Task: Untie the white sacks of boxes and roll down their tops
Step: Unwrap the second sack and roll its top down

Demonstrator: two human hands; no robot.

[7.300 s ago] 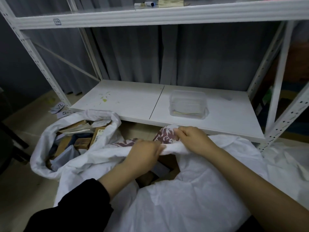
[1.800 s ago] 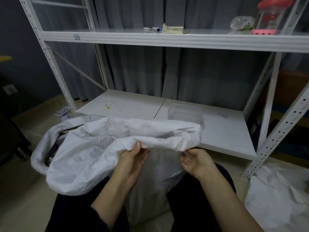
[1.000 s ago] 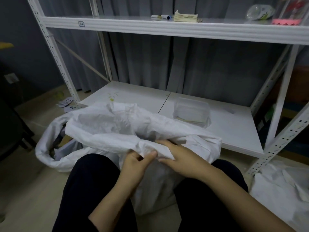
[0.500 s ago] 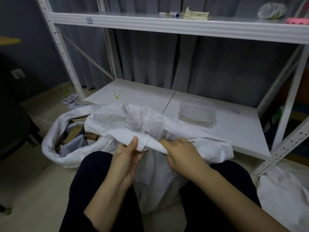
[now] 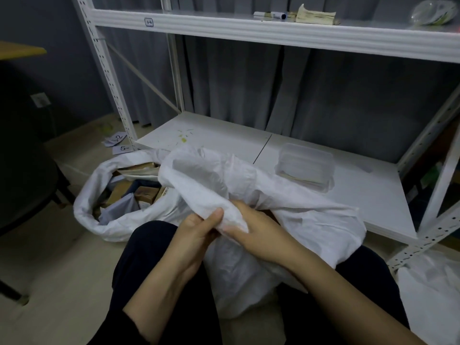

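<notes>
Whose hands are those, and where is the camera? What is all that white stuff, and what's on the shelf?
The camera sits on a person's head and looks down, so you see what they see: their own two arms and their legs in dark trousers. There is only this one view.

The left hand and the right hand both grip a fold of the white sack that stands between their knees. They are working on its top edge.

Beside it, on the floor, is a second white sack. Its top is already open and rolled down, and you can see brown boxes inside.

Behind is a white metal rack. On its lower shelf stands a clear plastic container. On the upper shelf lie a marker pen and a stack of papers.

Small paper slips with numbers lie on the floor by the rack's leg.
</notes>
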